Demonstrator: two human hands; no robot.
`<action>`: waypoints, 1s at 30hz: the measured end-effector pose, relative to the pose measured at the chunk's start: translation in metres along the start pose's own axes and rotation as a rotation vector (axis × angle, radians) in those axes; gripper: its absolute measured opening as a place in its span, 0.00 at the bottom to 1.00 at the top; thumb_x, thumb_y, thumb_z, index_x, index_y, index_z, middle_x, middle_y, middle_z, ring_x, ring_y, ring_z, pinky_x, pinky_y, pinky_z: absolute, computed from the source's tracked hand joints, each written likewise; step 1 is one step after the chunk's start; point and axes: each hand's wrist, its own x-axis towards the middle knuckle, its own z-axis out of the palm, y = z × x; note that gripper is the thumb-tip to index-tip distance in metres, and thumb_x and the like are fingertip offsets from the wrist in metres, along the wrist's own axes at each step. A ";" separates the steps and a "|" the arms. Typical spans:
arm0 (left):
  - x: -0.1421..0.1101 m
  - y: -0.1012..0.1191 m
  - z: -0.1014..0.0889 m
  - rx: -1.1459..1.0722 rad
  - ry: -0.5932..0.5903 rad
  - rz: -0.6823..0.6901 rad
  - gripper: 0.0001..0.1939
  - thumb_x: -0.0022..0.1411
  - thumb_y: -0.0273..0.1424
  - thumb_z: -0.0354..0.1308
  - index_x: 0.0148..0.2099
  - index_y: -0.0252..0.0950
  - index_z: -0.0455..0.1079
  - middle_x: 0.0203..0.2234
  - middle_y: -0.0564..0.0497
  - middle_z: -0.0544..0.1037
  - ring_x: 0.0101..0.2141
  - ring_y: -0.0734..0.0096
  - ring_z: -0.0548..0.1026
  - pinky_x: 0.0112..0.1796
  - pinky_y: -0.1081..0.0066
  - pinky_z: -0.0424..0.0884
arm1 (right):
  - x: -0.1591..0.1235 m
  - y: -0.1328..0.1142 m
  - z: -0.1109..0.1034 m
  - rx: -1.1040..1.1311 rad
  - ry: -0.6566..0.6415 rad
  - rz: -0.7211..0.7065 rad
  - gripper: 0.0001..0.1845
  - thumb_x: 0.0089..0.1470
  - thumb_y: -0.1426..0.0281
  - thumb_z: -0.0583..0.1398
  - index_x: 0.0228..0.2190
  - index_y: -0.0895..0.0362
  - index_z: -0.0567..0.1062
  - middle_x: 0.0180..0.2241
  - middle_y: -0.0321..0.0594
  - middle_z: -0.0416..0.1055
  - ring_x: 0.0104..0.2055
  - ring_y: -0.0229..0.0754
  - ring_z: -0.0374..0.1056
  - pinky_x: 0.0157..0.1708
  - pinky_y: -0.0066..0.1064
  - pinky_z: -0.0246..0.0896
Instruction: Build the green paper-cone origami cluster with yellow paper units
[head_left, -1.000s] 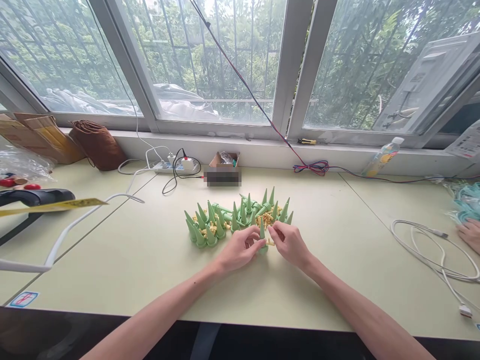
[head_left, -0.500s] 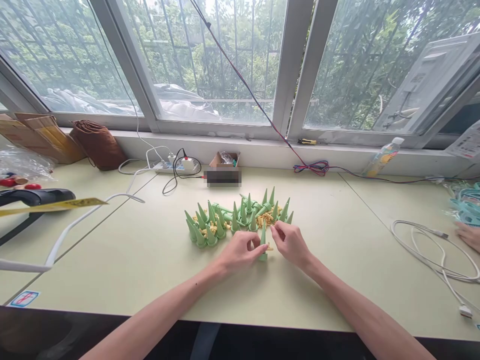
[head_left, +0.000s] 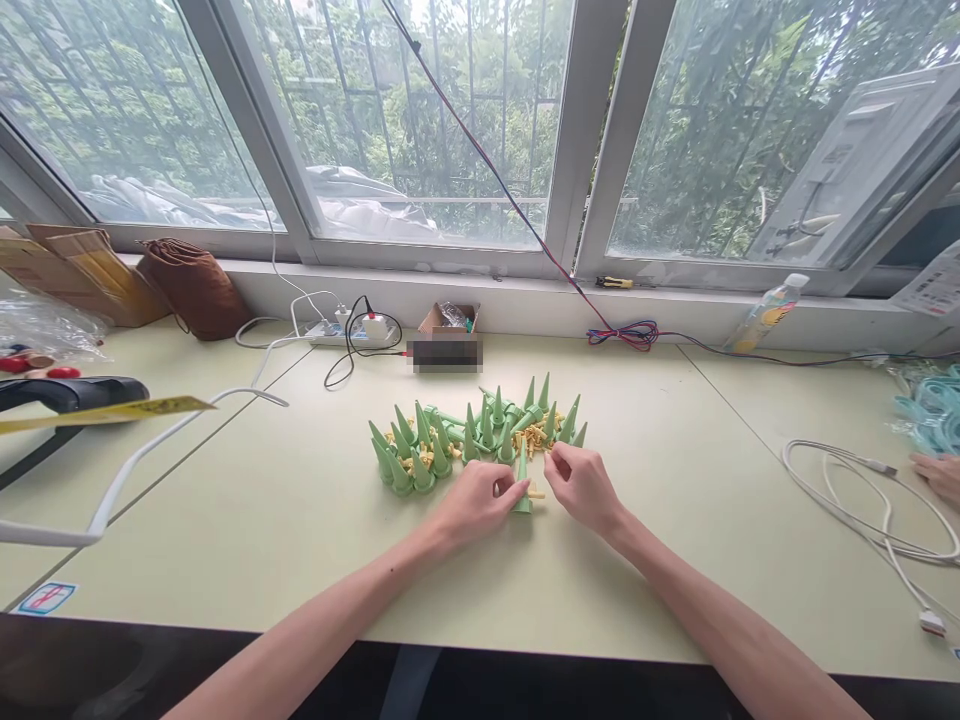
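My left hand [head_left: 481, 500] is closed around the lower part of a green plastic watering spike [head_left: 523, 468], its point up and its wide base near the table. A small yellow peg [head_left: 536, 494] sticks out of the spike's right side. Just right of that peg, my right hand [head_left: 583, 486] is curled with thumb and finger pressed together; whatever may be between them is hidden. Beyond both hands, several more green spikes [head_left: 421, 470] stand upright, while others lie on their sides. Loose yellow pegs [head_left: 531, 437] are heaped among them.
A white cable [head_left: 862, 500] lies coiled at right, near another person's hand [head_left: 937, 477] and pale blue items [head_left: 930, 410]. A small open box [head_left: 450, 318], power strip [head_left: 352, 330] and bottle [head_left: 769, 315] line the window side. Black-and-yellow objects [head_left: 97, 405] lie left.
The held spike has shifted slightly left and now leans a little, its base turned. The yellow peg at its side shows more clearly. My right hand has barely moved.
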 end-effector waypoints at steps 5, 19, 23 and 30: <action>0.000 -0.003 0.001 0.005 0.003 0.023 0.24 0.67 0.43 0.52 0.22 0.34 0.64 0.18 0.54 0.69 0.21 0.75 0.62 0.24 0.73 0.53 | 0.000 0.000 -0.001 -0.026 0.008 0.009 0.17 0.60 0.69 0.53 0.21 0.53 0.54 0.17 0.30 0.56 0.18 0.34 0.50 0.20 0.27 0.48; 0.001 -0.003 0.001 0.060 0.013 0.057 0.23 0.68 0.39 0.51 0.22 0.35 0.60 0.17 0.56 0.65 0.21 0.75 0.60 0.26 0.72 0.54 | 0.000 0.002 -0.004 -0.165 -0.042 0.164 0.14 0.60 0.70 0.56 0.47 0.59 0.71 0.17 0.30 0.66 0.19 0.40 0.64 0.23 0.29 0.55; 0.001 -0.004 0.001 0.079 0.009 0.063 0.23 0.69 0.39 0.50 0.22 0.35 0.59 0.17 0.56 0.65 0.21 0.75 0.60 0.26 0.72 0.54 | 0.001 0.003 -0.003 -0.211 -0.061 0.192 0.15 0.60 0.71 0.56 0.49 0.60 0.72 0.18 0.32 0.69 0.20 0.42 0.67 0.24 0.29 0.55; 0.001 -0.003 0.001 0.096 0.010 0.053 0.23 0.68 0.38 0.50 0.22 0.35 0.57 0.17 0.56 0.65 0.21 0.76 0.59 0.27 0.73 0.54 | 0.004 -0.003 -0.008 -0.273 -0.172 0.299 0.18 0.63 0.70 0.54 0.53 0.61 0.70 0.19 0.33 0.70 0.23 0.40 0.67 0.27 0.27 0.56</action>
